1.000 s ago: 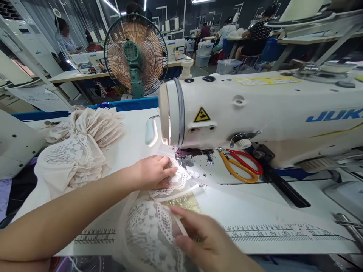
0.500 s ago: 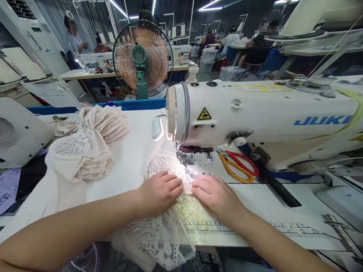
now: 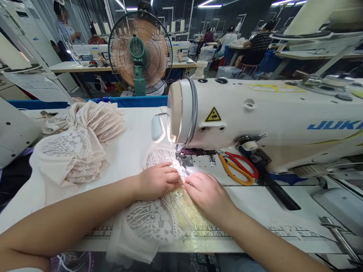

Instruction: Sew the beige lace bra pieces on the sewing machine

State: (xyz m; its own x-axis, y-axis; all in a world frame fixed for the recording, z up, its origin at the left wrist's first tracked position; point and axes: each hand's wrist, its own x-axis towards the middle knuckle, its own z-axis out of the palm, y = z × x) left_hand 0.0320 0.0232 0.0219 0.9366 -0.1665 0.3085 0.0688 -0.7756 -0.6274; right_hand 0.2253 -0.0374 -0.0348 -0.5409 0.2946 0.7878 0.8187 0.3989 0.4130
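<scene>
White table space ran beneath a sewing machine, with a large fan standing behind. Pale lace cloth lay from the needle area down over the front edge; the left hand rested on it, fingers together, and the right hand touched its edge with bunched fingers, though whether either pinched it I could not tell.

One left hand and one right hand, two in all; two lace panels, one upper and one lower; one lace heap, too bunched to count piece by piece; one fan; one pair of scissors; one warning triangle; one paper; one ruler; at least four machines, two near and two far; at least two big cones; at least five people
</scene>
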